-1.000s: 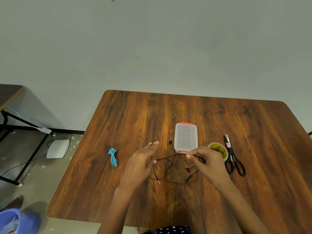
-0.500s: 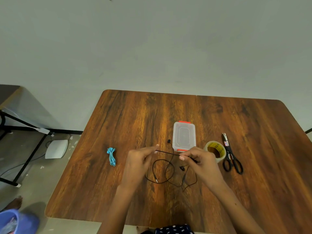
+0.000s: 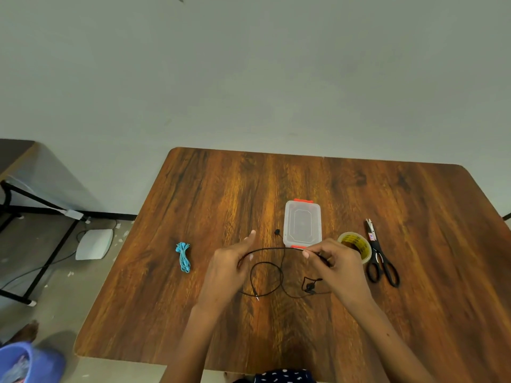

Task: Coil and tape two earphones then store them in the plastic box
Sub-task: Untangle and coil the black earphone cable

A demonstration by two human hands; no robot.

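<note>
Thin black earphone cord (image 3: pixel 272 248) is stretching between both hands mid-table, the rest lying in loose glossy loops on the woodgrain table (image 3: pixel 221 189). Right hand (image 3: pixel 336 262) is pinching it in fingertips; left hand (image 3: pixel 231 265) is hooking it, fingers half open. Clear rectangular plastic box (image 3: pixel 302 223), orange clips, sits at 12 o'clock. Coiled blue earphone (image 3: pixel 183 257) is lying at 9, tape roll (image 3: pixel 355 246) and scissors (image 3: pixel 380 258) at 3.

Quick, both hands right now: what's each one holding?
Left hand: grip closed around the black earphone cable.
Right hand: fingertips pinching the same cable, stretched between both hands.
</note>
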